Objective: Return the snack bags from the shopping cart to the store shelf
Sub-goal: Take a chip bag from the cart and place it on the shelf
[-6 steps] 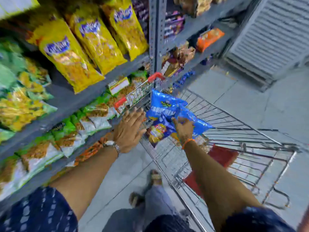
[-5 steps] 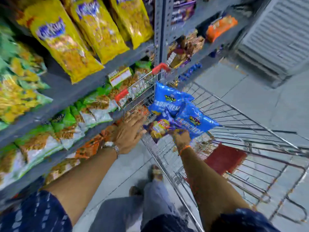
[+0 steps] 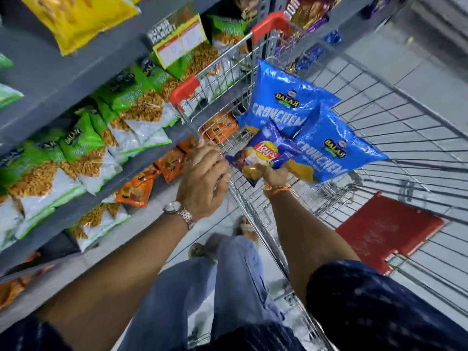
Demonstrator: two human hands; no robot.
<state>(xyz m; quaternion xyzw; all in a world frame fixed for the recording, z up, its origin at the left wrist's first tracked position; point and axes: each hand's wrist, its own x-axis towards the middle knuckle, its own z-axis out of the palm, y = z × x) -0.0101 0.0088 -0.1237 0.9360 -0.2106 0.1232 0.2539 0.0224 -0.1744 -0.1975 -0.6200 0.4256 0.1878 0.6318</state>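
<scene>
My right hand [image 3: 274, 174] pinches three bags above its fingers: a Lays bag [image 3: 266, 154] and two blue bags [image 3: 304, 127]. My left hand [image 3: 205, 178] curls, seemingly gripping the cart [image 3: 253, 198] rim just beyond its fingertips.

Single view: head-worn wide-angle camera, facing forward and steeply down. Close on both forearms; shelf [image 3: 63, 79] runs along the left, wire cart [image 3: 395, 138] at centre-right, floor [image 3: 430, 72] beyond. Edges curve, blur.
</scene>
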